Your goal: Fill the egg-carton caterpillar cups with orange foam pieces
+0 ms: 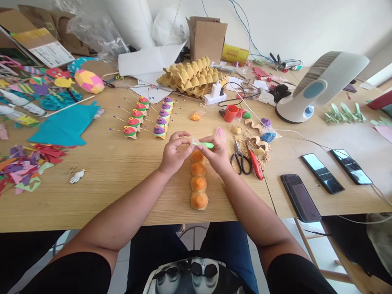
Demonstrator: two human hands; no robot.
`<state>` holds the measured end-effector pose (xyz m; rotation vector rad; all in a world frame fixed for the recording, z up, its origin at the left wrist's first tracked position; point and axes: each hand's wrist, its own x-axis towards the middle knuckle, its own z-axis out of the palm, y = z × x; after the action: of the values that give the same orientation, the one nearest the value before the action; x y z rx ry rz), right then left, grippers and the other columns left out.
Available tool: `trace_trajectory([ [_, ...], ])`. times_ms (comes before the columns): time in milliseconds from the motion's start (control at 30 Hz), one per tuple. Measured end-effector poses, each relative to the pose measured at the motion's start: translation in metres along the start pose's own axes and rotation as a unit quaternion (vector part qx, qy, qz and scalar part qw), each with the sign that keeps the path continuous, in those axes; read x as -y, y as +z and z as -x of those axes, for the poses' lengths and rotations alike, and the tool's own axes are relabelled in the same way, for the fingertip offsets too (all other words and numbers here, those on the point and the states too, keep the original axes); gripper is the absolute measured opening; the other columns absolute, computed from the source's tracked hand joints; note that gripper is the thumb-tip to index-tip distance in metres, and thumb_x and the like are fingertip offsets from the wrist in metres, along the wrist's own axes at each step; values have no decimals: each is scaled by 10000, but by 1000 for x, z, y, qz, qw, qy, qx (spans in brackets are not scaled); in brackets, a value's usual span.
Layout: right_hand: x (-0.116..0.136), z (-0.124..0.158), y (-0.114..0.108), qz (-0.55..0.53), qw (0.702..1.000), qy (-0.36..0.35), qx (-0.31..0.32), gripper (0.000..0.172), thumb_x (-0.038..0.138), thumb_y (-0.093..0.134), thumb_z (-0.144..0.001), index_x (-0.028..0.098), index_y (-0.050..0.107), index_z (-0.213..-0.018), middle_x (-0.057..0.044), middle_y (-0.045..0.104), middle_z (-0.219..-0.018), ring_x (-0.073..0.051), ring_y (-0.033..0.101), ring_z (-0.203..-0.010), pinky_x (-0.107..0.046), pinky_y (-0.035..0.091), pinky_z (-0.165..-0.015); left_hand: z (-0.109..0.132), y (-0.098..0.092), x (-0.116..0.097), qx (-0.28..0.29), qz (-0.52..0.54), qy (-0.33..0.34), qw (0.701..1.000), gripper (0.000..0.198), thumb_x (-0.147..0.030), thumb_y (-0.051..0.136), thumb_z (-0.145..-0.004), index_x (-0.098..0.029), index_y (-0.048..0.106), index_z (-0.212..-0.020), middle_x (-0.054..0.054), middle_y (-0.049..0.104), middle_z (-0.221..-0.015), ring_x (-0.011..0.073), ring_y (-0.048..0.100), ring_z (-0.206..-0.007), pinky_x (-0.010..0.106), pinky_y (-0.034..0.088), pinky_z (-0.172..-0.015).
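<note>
Between my two hands is a small clear packet of light green modelling clay (206, 145). My left hand (177, 151) pinches its clear end, and my right hand (217, 153) grips the green part with thumb and fingers. Just below them a strip of egg carton cups (199, 183) lies lengthwise on the table, its cups topped with orange clay. The far end of that strip is partly hidden by my hands. A pink clay packet (220, 133) lies just behind my right hand.
Scissors (241, 159) and a red utility knife (255, 160) lie to the right, near carton scraps. Several phones (300, 198) and a white fan (318, 85) stand further right. Two decorated carton caterpillars (134, 118) sit back left, before stacked egg cartons (191, 77). Paper scraps (27, 167) cover the left.
</note>
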<state>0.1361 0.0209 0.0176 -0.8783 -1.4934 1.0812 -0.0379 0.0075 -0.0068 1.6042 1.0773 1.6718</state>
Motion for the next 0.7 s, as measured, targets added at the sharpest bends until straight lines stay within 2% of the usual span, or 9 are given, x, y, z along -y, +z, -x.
trace_trajectory([
  [100,-1,-1,0,-54,997,21,-53,383,555,828,-748,228,660,-856,-7,667,-821,-169,603,-782,-323,519,-739,-5,2,3,-54,64,-62,995,182,-372,826,-771,-210,756,-820,68,682,-1145,226,619,-1194,376,478,-1058],
  [233,-2,-6,-9,-164,979,44,-116,342,492,828,-761,246,608,-849,38,609,-768,-117,574,-700,-273,505,-703,-17,-2,11,-221,169,-178,944,297,-448,839,-723,-201,752,-864,28,715,-946,154,661,-933,292,514,-890],
  [300,-3,-10,-13,-223,966,62,-116,349,456,847,-736,263,629,-929,46,619,-835,-95,580,-696,-251,503,-693,-20,-3,14,-242,173,-186,937,368,-468,864,-689,-198,747,-910,27,724,-931,142,659,-892,258,510,-816],
  [367,-5,-12,-15,-253,958,87,-98,414,442,856,-712,283,655,-1037,42,633,-904,-86,591,-713,-244,514,-701,-18,-2,13,-217,162,-192,943,420,-492,874,-678,-194,736,-941,40,735,-953,153,673,-904,250,509,-782],
  [400,-6,-13,-15,-257,957,99,-87,448,443,856,-703,287,663,-1077,38,636,-922,-85,590,-716,-244,521,-705,-16,-1,11,-187,157,-193,950,430,-510,857,-705,-192,728,-966,51,739,-972,164,683,-927,258,514,-786],
  [467,-8,-13,-14,-252,958,116,-71,478,446,864,-676,281,673,-1082,35,638,-915,-85,571,-701,-243,527,-694,-10,2,6,-103,137,-155,973,431,-507,820,-770,-198,701,-1045,69,743,-1041,180,692,-994,286,530,-849],
  [567,-10,-10,-9,-239,961,128,-53,465,449,891,-629,270,675,-999,37,645,-880,-86,550,-672,-240,527,-673,-3,6,-2,5,114,-89,990,585,-423,849,-776,-245,587,-1268,67,734,-1115,178,692,-1041,309,543,-899],
  [633,-10,-7,-6,-223,965,133,-30,449,485,884,-640,261,681,-972,25,669,-882,-98,568,-687,-253,533,-687,1,8,-6,46,98,-79,991,673,-381,862,-772,-256,519,-1337,69,731,-1126,175,700,-1015,299,555,-858],
  [700,-10,-4,-3,-199,971,131,-9,449,529,867,-663,250,706,-976,5,698,-903,-113,587,-710,-269,532,-693,3,10,-8,58,79,-68,993,684,-371,851,-788,-245,492,-1356,55,736,-1056,172,708,-968,295,560,-833],
])
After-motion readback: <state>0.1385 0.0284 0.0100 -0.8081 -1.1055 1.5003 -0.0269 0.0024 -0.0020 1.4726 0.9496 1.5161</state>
